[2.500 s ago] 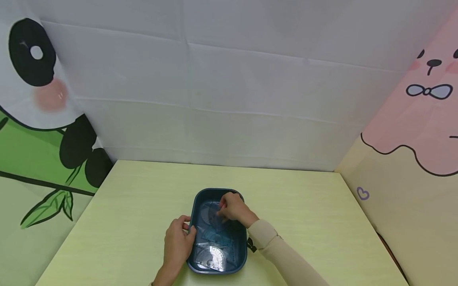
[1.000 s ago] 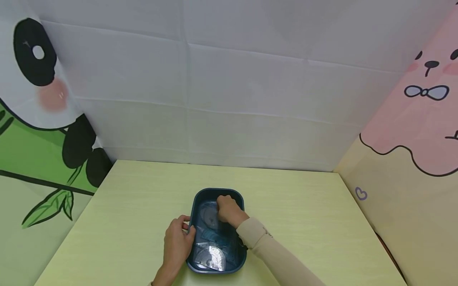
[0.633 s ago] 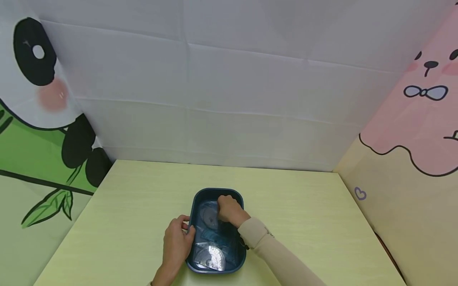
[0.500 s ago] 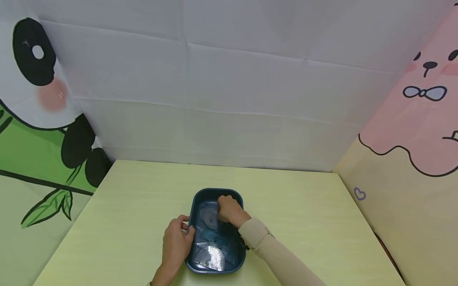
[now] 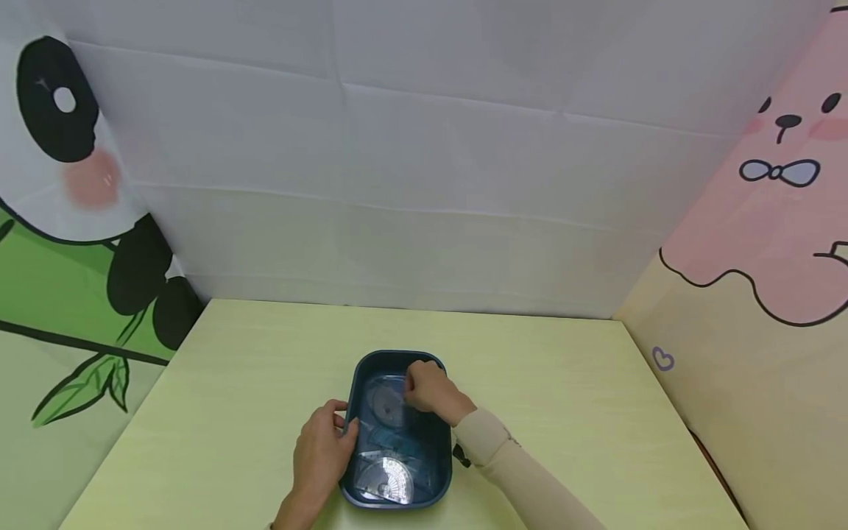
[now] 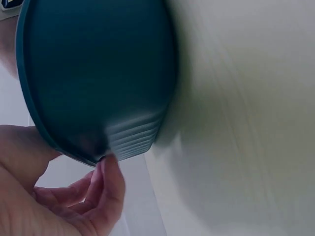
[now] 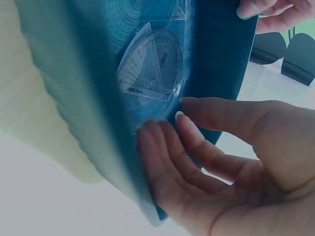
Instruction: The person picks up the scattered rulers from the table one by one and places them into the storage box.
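Observation:
A dark blue plastic bin (image 5: 396, 506) stands on the table. My left hand (image 5: 321, 450) grips its left rim between thumb and fingers; in the left wrist view the fingertips pinch the edge of the bin (image 6: 98, 64). Inside lie several clear plastic drawing tools: a semicircular protractor (image 5: 396, 480) at the near end, and a rounded protractor (image 7: 162, 64) that overlaps other clear pieces in the right wrist view. My right hand (image 5: 436, 391) reaches into the far end, fingers loosely bent beside that protractor. Thumb and index tips are close, with nothing visible between them.
The pale yellow-green table (image 5: 265, 353) surrounds the bin. A white cloth wall (image 5: 397, 184) rises behind, with a panda print on the left and a pink bear print (image 5: 788, 221) on the right. A small black object (image 5: 461, 456) shows under the right sleeve.
My right hand has shifted slightly right and up inside the bin, uncovering more of the rounded protractor. My left hand keeps hold of the rim. The whole view has drifted slightly.

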Tool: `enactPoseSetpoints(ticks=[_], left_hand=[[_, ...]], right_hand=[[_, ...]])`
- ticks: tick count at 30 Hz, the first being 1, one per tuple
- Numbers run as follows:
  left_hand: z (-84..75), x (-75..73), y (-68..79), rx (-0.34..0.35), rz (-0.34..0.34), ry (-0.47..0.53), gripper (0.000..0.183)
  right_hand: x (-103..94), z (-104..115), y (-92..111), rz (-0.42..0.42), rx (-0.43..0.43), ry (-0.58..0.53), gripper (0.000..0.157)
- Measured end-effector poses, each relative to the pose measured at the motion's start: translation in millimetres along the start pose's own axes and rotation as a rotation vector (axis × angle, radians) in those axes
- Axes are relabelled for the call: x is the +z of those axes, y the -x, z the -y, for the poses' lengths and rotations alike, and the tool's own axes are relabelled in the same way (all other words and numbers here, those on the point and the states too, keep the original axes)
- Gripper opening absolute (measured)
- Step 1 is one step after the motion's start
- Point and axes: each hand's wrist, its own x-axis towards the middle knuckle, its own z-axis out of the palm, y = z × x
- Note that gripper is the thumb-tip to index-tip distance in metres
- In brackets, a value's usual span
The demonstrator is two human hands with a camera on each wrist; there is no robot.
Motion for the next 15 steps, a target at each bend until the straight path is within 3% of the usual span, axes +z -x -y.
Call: enactPoseSetpoints(ticks=[5,15], left_hand=[[-2.2,-3.6,0.2,0.016,-0.017,-0.023,0.027],[-1.0,-10.9,-0.5,0.05,-0.109,-0.034,0.015]], right_hand=[[-2.0,-5.1,2.7,-0.035,-0.075,-0.019,0.02],[-6.8,-14.7,10.0,-0.043,-0.142,-0.099,0.009]])
